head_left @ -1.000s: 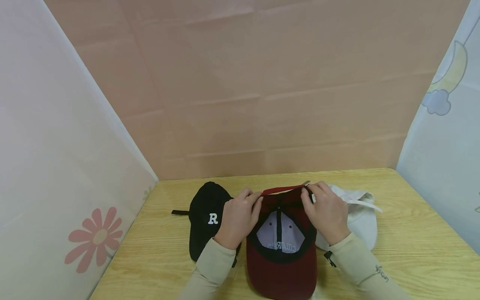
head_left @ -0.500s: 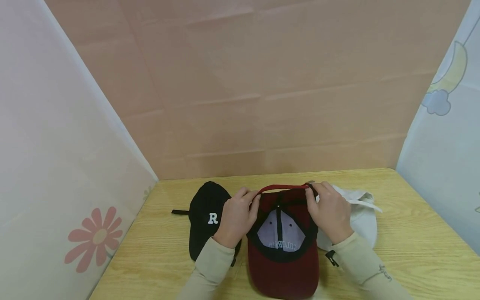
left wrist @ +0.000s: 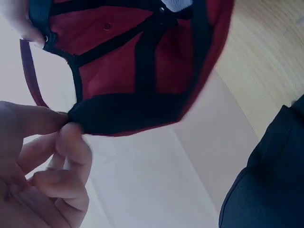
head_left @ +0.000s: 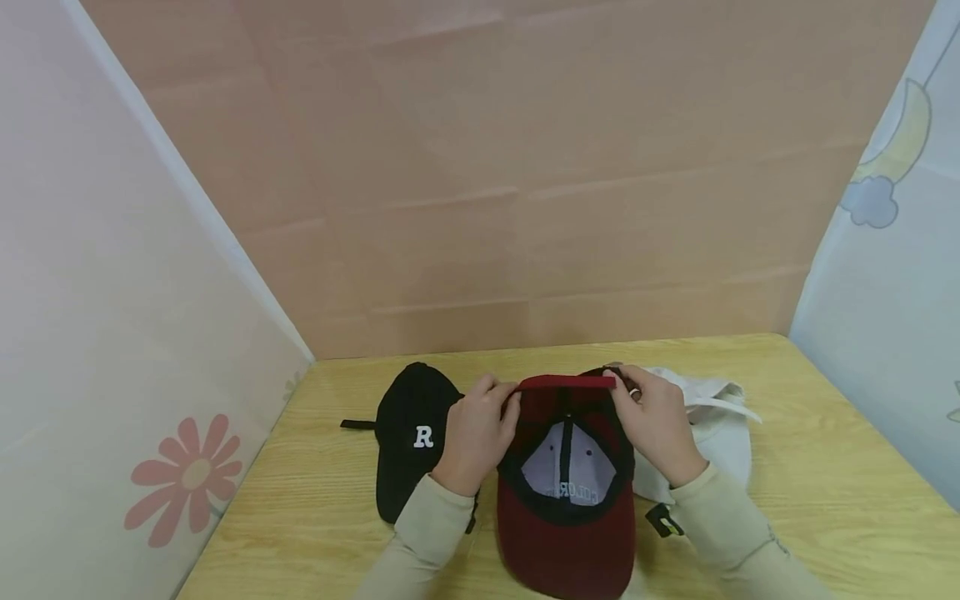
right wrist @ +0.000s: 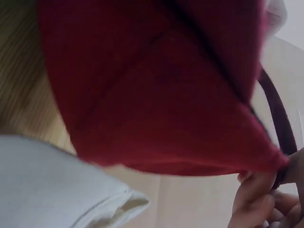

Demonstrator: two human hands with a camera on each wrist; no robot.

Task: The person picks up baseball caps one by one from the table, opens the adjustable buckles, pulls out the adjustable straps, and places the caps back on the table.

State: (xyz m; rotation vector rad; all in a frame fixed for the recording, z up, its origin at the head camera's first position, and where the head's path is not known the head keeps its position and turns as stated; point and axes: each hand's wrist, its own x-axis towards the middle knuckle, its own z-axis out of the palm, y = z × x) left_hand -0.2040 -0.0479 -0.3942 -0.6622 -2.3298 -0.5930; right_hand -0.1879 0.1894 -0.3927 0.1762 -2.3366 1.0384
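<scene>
A dark red baseball cap (head_left: 566, 554) is held with its hollow side toward me and its brim lowest in the head view. My left hand (head_left: 476, 437) pinches the left corner of its back opening, where the red strap (head_left: 566, 382) begins. At the strap's right end, my right hand (head_left: 660, 425) pinches strap and cap edge between thumb and fingers. In the left wrist view, left thumb and finger grip the black inner band (left wrist: 128, 114). Cap cloth covers much of the right wrist view, and the right fingers (right wrist: 259, 199) show at its lower right corner.
A black cap (head_left: 416, 450) with a white R lies on the wooden table (head_left: 300, 517) to the left. To the right, partly behind my right hand, lies a white cap (head_left: 723, 442). A small black buckle (head_left: 663, 521) hangs at the right cuff. Walls stand behind and on both sides.
The red strap, bowed upward half a second ago, now lies straighter, with its right end in front of the cap's edge at my right thumb. Both hands stay about where they were.
</scene>
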